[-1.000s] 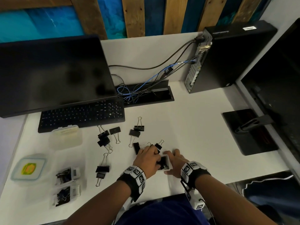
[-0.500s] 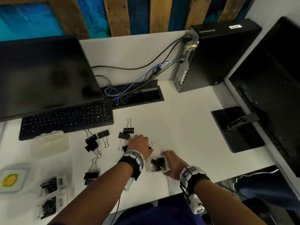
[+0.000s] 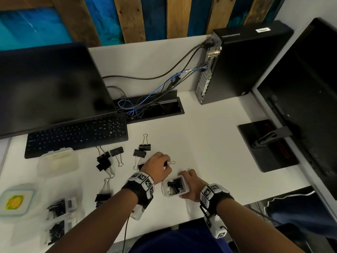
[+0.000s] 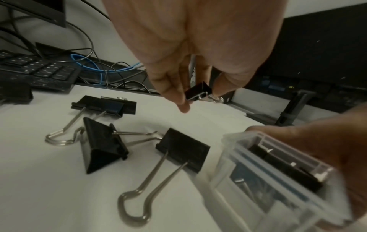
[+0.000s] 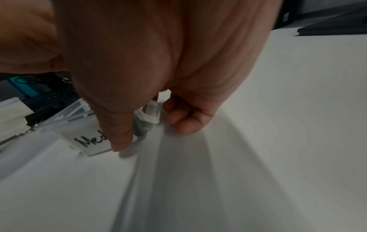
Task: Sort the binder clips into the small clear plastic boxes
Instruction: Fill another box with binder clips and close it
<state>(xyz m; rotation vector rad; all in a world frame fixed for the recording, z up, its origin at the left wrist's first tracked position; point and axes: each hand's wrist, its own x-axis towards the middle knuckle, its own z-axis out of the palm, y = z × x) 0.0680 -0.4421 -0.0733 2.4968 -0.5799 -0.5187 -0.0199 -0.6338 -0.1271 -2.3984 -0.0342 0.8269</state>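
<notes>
My left hand (image 3: 160,166) pinches a small black binder clip (image 4: 198,91) just above the desk, its silver handle (image 3: 171,162) poking out to the right. My right hand (image 3: 191,185) grips a small clear plastic box (image 3: 165,190) holding several black clips; its label begins "Med" (image 5: 90,140). The box (image 4: 268,177) stands open close to the right of the held clip. Several larger black binder clips (image 3: 116,152) lie loose on the white desk (image 3: 209,143) left of my left hand, three of them right below it (image 4: 103,146).
A black keyboard (image 3: 76,134) and monitor (image 3: 49,84) stand at the back left, a cable tray (image 3: 155,108) behind the clips. Two filled clear boxes (image 3: 60,205) and a lidded container (image 3: 58,161) sit at the left. A computer tower (image 3: 246,61) and a second monitor's base (image 3: 266,145) occupy the right.
My left hand left the box, reached forward to the loose clips and lifted a small one. The right hand stayed on the box, whose contents now show.
</notes>
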